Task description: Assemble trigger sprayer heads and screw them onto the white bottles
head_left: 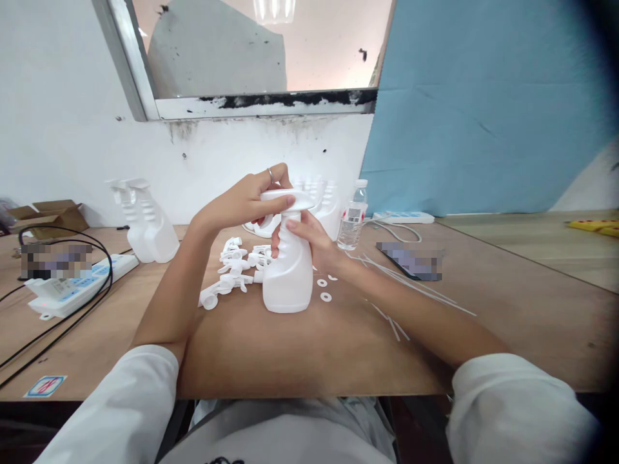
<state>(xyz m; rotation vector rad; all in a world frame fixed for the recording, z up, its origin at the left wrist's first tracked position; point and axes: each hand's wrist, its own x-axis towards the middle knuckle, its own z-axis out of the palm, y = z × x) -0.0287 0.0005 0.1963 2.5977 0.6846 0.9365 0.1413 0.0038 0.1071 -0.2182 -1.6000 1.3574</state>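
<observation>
A white plastic spray bottle [289,277] stands upright on the wooden table [300,348] in front of me. My right hand [309,240] is wrapped round its neck. My left hand [244,203], with a ring on one finger, is closed over the white trigger sprayer head [293,196] on top of the bottle. Loose white trigger heads [232,270] lie in a pile just left of the bottle. Small white washers [325,289] lie just right of it.
Assembled white spray bottles [147,222] stand at the left, more [329,203] behind my hands. A water bottle [353,216] stands at the back right. Thin white tubes [416,290] lie at the right. A power strip [77,287] with black cables lies at the left, a cardboard box [48,216] behind it.
</observation>
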